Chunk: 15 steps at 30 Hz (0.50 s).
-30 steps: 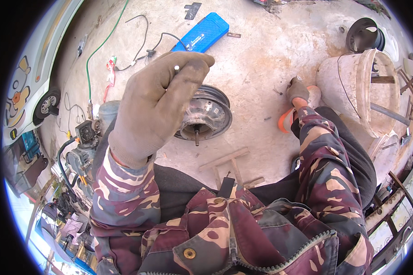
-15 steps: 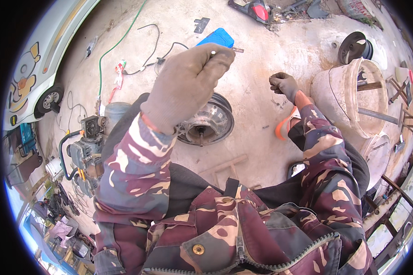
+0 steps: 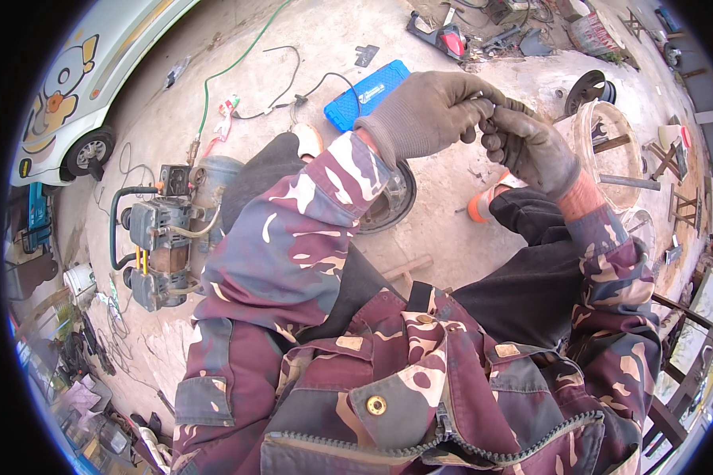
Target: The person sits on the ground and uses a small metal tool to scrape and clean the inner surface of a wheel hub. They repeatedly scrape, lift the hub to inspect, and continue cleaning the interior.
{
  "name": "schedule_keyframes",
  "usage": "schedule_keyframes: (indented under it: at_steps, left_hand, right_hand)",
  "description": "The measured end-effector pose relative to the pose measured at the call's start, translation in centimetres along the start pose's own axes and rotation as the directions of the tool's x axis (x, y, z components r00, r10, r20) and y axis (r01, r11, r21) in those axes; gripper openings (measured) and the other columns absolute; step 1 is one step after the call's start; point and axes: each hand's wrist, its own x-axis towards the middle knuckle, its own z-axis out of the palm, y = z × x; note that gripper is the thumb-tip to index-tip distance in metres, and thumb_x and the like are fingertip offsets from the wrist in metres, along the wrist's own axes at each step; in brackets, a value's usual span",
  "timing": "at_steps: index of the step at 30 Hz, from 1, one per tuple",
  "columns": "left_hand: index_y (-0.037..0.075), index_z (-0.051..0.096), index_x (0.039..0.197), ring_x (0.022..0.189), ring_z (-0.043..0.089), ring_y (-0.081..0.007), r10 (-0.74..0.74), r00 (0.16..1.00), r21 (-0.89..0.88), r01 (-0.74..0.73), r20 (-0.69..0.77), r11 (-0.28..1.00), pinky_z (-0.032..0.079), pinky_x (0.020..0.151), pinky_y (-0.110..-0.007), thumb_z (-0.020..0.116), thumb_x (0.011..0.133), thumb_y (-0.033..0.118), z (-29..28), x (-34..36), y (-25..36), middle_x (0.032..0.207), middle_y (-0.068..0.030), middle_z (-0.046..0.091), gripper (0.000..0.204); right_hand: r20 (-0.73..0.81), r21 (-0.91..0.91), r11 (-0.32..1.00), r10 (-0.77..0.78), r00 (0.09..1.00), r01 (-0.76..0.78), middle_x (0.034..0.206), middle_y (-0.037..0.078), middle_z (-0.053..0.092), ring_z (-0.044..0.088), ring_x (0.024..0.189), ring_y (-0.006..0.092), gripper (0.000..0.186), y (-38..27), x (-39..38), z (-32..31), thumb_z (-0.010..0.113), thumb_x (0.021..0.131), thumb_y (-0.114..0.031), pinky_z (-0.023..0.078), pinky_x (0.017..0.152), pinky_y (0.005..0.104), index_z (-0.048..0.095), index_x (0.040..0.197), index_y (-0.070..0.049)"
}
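Note:
Both my hands wear grey-brown gloves and meet in front of me, fingertips against fingertips. My left hand [image 3: 432, 115] is closed in a pinch, and my right hand [image 3: 535, 146] has its fingers curled closed against it. Whatever lies between the fingertips is too small and covered to make out. Below my left hand, a wheel hub with a dark rim [image 3: 400, 204] lies on the concrete, mostly hidden by my sleeve. Just beyond the left wrist is a blue plastic case [image 3: 348, 109].
An air compressor [image 3: 158, 245] stands at left, near a white van [image 3: 51, 154]. A green hose [image 3: 207, 91] and black cables cross the floor. At right are a large pale bucket [image 3: 585, 134] and a dark wheel rim [image 3: 582, 93]. My orange shoe [image 3: 480, 206] is beside the bucket.
My hands were apart and have come together. The left moved right, and the right rose inward to meet it. The view has shifted, showing more of the blue case.

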Motion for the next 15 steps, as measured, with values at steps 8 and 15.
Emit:
schedule_keyframes:
  at_steps: [8,15]
  left_hand:
    - [0.001,0.070,0.126,0.073,0.065,-0.0073,-0.041,0.999,0.015,0.041,-0.016,0.999,0.052,0.065,-0.024,0.059,0.107,0.014,1.6,-1.7,-0.8,0.089,-0.0031,0.073,0.026]
    - [-0.002,0.065,0.124,0.055,0.048,-0.0063,-0.229,0.956,-0.505,0.110,-0.181,0.856,0.041,0.051,-0.022,0.058,0.107,0.018,0.4,-0.4,0.5,0.076,-0.0027,0.063,0.027]
  right_hand:
    - [0.088,0.266,0.964,-0.031,0.996,0.007,0.110,0.006,0.071,0.067,0.088,0.0082,0.030,4.7,-1.1,1.0,0.061,0.108,-0.026,0.055,0.074,0.0235,0.061,0.128,-0.005]
    - [0.056,0.486,0.872,-0.092,0.994,0.053,0.107,0.006,0.068,0.066,0.089,0.0147,0.032,4.2,0.4,1.0,0.060,0.105,-0.014,0.055,0.078,0.0277,0.059,0.134,-0.002]
